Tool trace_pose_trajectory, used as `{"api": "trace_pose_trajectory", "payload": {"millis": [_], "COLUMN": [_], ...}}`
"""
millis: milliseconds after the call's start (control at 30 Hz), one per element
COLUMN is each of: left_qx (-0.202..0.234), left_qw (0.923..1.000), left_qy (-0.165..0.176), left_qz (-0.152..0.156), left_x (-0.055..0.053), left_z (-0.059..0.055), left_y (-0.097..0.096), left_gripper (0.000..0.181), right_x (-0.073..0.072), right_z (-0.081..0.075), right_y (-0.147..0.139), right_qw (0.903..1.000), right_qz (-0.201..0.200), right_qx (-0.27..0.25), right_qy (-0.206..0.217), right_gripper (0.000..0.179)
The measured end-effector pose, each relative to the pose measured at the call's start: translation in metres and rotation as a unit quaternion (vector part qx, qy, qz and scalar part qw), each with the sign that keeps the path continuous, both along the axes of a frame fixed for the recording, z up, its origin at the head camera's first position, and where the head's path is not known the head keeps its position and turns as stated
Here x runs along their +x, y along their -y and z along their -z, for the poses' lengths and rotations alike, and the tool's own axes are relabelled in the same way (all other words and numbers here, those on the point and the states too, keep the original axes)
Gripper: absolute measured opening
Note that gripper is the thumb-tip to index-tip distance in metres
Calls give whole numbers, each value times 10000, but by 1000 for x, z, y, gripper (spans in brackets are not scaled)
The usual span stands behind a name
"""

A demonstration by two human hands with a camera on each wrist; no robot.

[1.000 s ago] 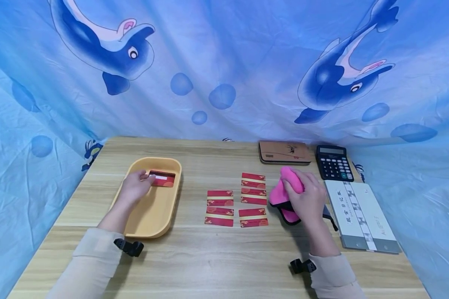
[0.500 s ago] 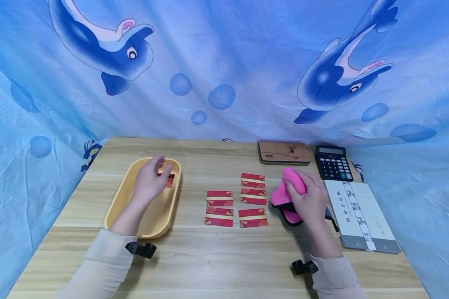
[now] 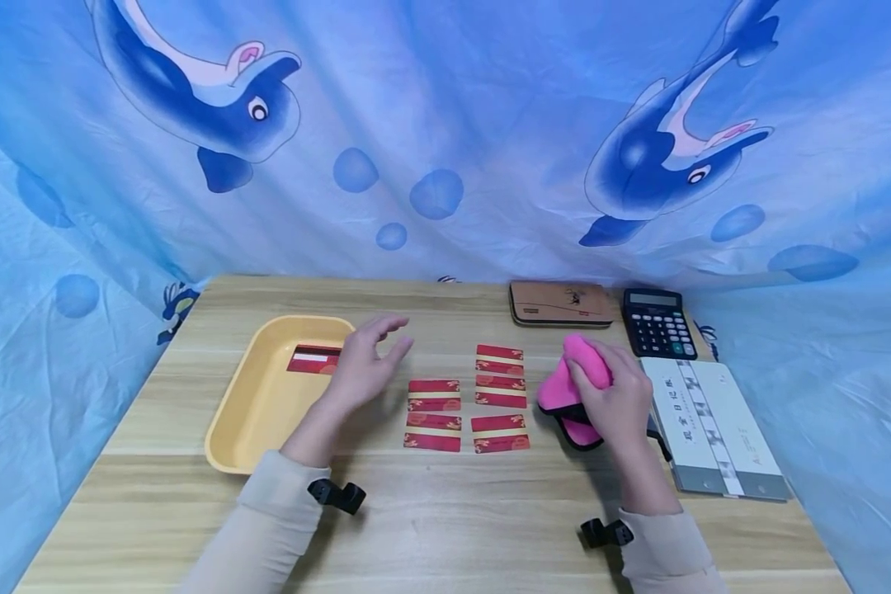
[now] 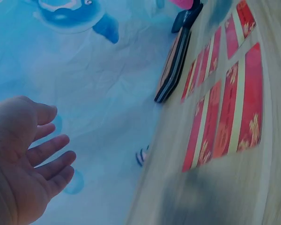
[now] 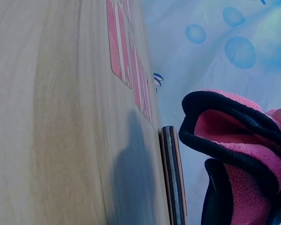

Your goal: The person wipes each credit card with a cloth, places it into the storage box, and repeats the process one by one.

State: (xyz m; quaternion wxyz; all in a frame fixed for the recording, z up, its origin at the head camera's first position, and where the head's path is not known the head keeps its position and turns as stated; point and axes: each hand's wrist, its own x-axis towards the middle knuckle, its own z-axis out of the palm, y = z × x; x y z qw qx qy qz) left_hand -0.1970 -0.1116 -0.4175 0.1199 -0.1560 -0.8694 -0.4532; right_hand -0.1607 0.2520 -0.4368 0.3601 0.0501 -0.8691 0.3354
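My left hand (image 3: 361,363) hovers at the right rim of the yellow tray (image 3: 230,421), its fingers loosely spread around nothing; the left wrist view shows the bare palm (image 4: 23,164). Inside the tray lies a red card with a dark stripe (image 3: 313,359). Several red cards with cream bands (image 3: 434,396) are laid in two columns on the table between the hands. My right hand (image 3: 616,396) grips a bunched pink cloth with black edging (image 3: 557,388), held above the table right of the cards. The cloth's folds (image 5: 253,164) fill the right side of the right wrist view.
A brown zip wallet (image 3: 560,304) lies at the table's back edge, with a black calculator (image 3: 658,322) to its right. A pale wrapped ledger book (image 3: 720,429) lies right of my right hand. A blue dolphin curtain (image 3: 445,124) hangs behind the wooden table (image 3: 445,528).
My left hand has let go of the striped card in the tray, lifted and moved right past the tray's rim. The right hand keeps its grip on the cloth, nearly still.
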Motion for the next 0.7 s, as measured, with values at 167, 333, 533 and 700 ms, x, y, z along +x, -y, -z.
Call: {"api": "trace_pose_trajectory", "payload": {"millis": [167, 333, 533, 700], "left_qx": [-62, -41, 77, 24], "left_qw": [9996, 9985, 9974, 9960], "left_qy": [124, 443, 557, 649], "left_qz": [225, 330, 449, 620], "left_x": [-3, -8, -16, -25], "left_z": [10, 25, 48, 65], "left_y": [-18, -36, -56, -77], "left_gripper": [38, 36, 34, 34], "right_x": [0, 1, 4, 6], "right_z": [3, 6, 8, 12], "right_y": [-2, -2, -3, -5], "right_qw": [9999, 9998, 9998, 9998], "right_qz": [-43, -87, -154, -157], "right_qx": [-20, -5, 120, 155], "right_qy": [-89, -162, -53, -21], "right_gripper": [41, 41, 42, 43]}}
